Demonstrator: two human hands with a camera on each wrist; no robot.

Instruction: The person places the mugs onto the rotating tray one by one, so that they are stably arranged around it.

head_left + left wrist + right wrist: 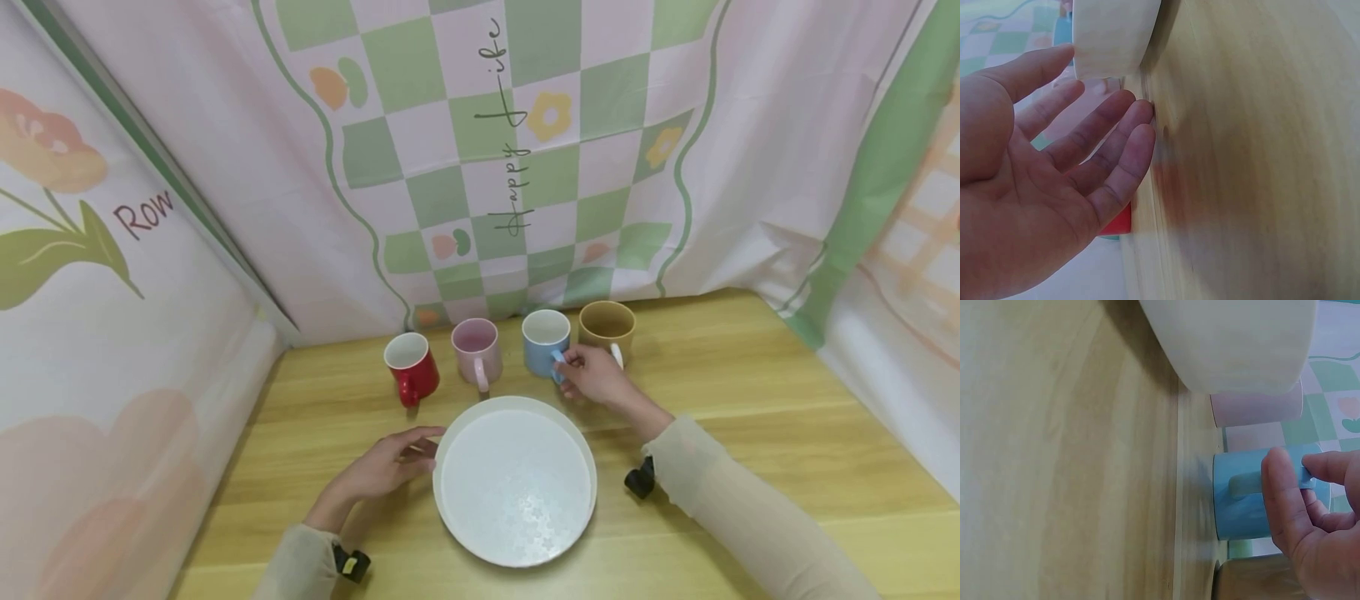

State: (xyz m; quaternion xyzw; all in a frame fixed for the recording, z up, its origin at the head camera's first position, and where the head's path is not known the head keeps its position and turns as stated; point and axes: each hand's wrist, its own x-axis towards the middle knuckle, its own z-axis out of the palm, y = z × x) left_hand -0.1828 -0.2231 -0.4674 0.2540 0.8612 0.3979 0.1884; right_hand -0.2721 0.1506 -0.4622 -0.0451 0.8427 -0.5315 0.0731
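Note:
Fingers and thumb of my right hand [596,377] pinch the handle of a light blue mug [538,356], which stands upright on the wooden table. In the right wrist view, the thumb and fingers of that hand [1310,531] meet around the handle of the blue mug [1235,515]. My left hand [386,464] is at the left rim of a round white tray [517,487]. Seen from the left wrist, this hand [1054,169] has loosely extended fingers and grips nothing; whether the fingertips touch the tray wall [1110,44] I cannot tell.
Left of the blue mug stand a pink mug [487,364] and a red mug [423,377]. A tan mug [600,333] with a white handle is close on its right, partly behind my right hand. Printed cloth [495,192] hangs behind the table [735,400].

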